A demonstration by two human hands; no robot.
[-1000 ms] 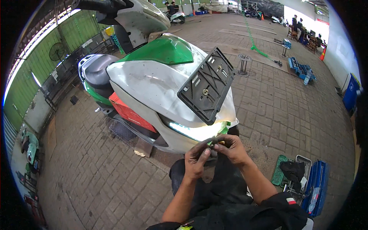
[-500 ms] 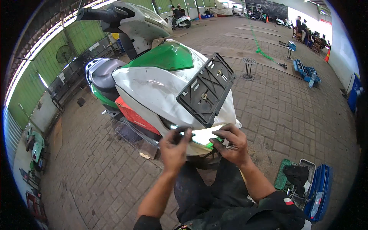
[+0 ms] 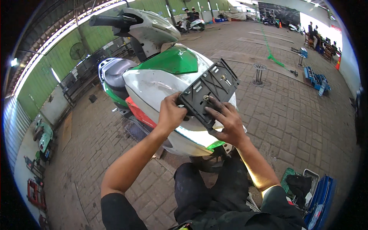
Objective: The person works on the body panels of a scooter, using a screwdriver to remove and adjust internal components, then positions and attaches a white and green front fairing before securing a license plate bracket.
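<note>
Before me stands a white and green scooter (image 3: 151, 82), with a black plastic number-plate holder (image 3: 195, 92) tilted on its front. My left hand (image 3: 171, 113) is closed at the holder's left edge, its fingertips partly hidden behind it. Over the holder's lower right part lies my right hand (image 3: 229, 122), closed on it. Its index fingertip touches or nearly touches a brass-coloured bolt (image 3: 206, 98), while the thumb sits by the lower edge. A second bolt (image 3: 223, 77) shows farther up the holder. Beneath my hands, the front lamp (image 3: 197, 136) shines brightly.
At lower right, a blue toolbox (image 3: 321, 201) lies near a green case (image 3: 287, 180) and a dark cloth (image 3: 299, 186). Another blue toolbox (image 3: 316, 79) and a round metal stand (image 3: 259, 74) are farther right. A green hose (image 3: 273, 58) trails across the brick floor (image 3: 276, 126).
Both hands have moved up from the lit front lamp to the black number-plate holder and taken hold of it. The view has shifted slightly, so the scooter appears a little farther right.
</note>
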